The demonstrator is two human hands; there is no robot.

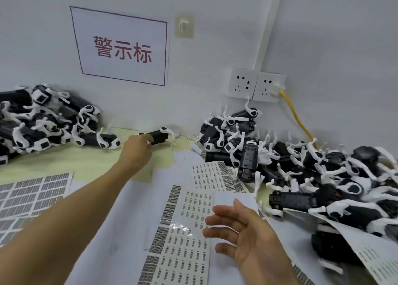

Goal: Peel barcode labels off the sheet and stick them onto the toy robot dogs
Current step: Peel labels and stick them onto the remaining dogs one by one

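Note:
A black-and-white toy robot dog [161, 135] lies on the table near the wall. My left hand [136, 149] reaches far out and pinches its near end between fingers and thumb. A barcode label sheet [184, 237] with several rows of small labels lies in front of me. My right hand [241, 231] hovers over its right edge, fingers spread and empty. A second label sheet [212, 177] lies further back, partly under the dogs.
A pile of toy dogs [43, 121] sits at the back left, a bigger pile [312, 172] fills the right side. A sheet of larger labels [32, 195] lies at the left. Wall sockets [255, 85] with a yellow cable [298, 117] are behind the right pile.

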